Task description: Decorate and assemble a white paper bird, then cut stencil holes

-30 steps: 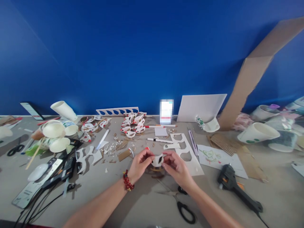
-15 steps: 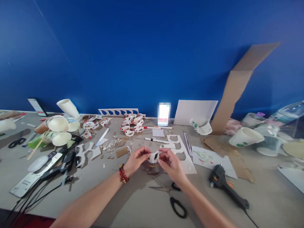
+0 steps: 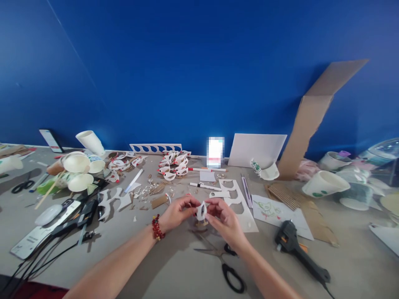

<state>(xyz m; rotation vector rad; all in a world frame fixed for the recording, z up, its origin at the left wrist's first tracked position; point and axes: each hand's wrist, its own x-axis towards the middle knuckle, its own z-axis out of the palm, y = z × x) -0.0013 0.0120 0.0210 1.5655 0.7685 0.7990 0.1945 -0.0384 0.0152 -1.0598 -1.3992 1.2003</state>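
Between both hands is a small white paper piece [image 3: 201,211], bent into a narrow pointed loop with a dark middle. My left hand [image 3: 180,211] pinches its left side between thumb and fingers, and my right hand [image 3: 225,216] pinches its right side. A small brownish thing [image 3: 201,223] shows just beneath it, too blurred to name. Open scissors [image 3: 233,277] with black handles lie on the table below my right hand. Farther back sits a pile of similar white bent paper pieces [image 3: 171,162] with red tips and black marks.
A glue gun [image 3: 299,251] lies at right, beside a drawing [image 3: 270,207]. Cut-out white card [image 3: 245,207], a utility knife [image 3: 246,192] and markers [image 3: 204,186] are behind my hands. Paper cups [image 3: 77,161], cables and a power strip [image 3: 75,220] crowd the left. Cardboard [image 3: 311,120] leans on the wall.
The white paper piece has turned and narrowed into an upright, pointed loop; before, it looked wider and flatter. Both hands still pinch it, slightly lower in view.
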